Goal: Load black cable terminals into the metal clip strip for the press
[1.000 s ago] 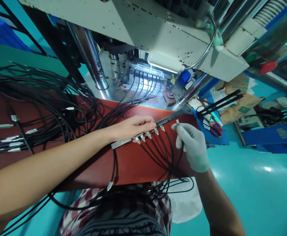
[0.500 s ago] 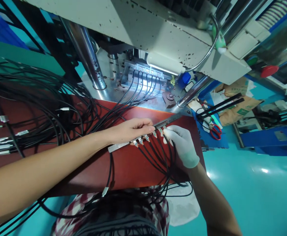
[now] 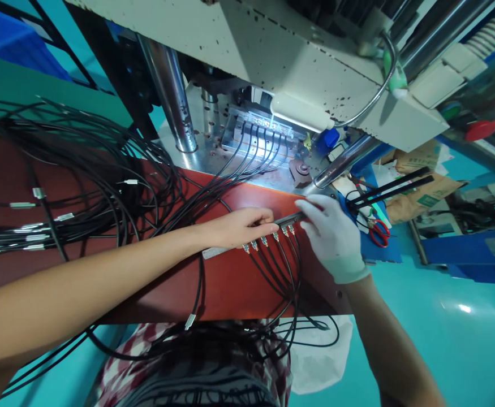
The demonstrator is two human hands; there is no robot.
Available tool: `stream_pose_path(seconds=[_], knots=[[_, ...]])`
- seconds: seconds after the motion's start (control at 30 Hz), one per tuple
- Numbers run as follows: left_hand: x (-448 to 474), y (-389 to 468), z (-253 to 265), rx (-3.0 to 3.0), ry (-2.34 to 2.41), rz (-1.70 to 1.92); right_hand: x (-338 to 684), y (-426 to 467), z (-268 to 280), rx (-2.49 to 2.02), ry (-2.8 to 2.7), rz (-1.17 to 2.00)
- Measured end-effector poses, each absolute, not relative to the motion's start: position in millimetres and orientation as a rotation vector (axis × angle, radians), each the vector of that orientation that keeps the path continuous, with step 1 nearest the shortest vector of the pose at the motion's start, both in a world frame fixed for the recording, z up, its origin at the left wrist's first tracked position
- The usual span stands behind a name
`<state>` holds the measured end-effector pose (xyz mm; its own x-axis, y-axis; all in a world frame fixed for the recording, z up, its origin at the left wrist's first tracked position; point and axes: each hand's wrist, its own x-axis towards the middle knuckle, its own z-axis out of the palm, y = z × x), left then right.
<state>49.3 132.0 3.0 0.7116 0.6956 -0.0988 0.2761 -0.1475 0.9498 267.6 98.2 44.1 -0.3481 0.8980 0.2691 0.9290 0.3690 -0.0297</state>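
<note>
Left hand (image 3: 241, 226) bare, fingers flat, pinning metal bar (image 3: 247, 240) on red table (image 3: 230, 282). Right hand (image 3: 332, 234) gloved, fingers curled over bar's right end. Risk: cable connectors (image 3: 268, 243) slipping out if bar tilts. Since previous frames: loose connector no longer pinched; right hand now on bar.

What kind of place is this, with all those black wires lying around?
Most likely a factory workstation for cable assembly. A big press-like machine stands over a red bench, bundles of black cables with metal ends lie across it, and a row of cable ends sits in a metal bar under both hands.
</note>
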Motion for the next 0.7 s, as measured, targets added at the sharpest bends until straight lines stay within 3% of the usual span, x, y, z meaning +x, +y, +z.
stream_pose_path(seconds=[0.13,0.43,0.57,0.7], knots=[[48,131,13,1.912,0.836,0.414,272,107,41,-1.583,-2.796,-0.254],[-15,118,29,2.92,0.89,0.125,313,137,31,-1.886,-2.689,-0.014],[-17,126,45,2.766,0.913,0.095,304,147,25,-1.763,-2.651,0.085],[-8,167,42,2.089,1.243,0.704,301,143,24,-1.542,-2.585,0.224]])
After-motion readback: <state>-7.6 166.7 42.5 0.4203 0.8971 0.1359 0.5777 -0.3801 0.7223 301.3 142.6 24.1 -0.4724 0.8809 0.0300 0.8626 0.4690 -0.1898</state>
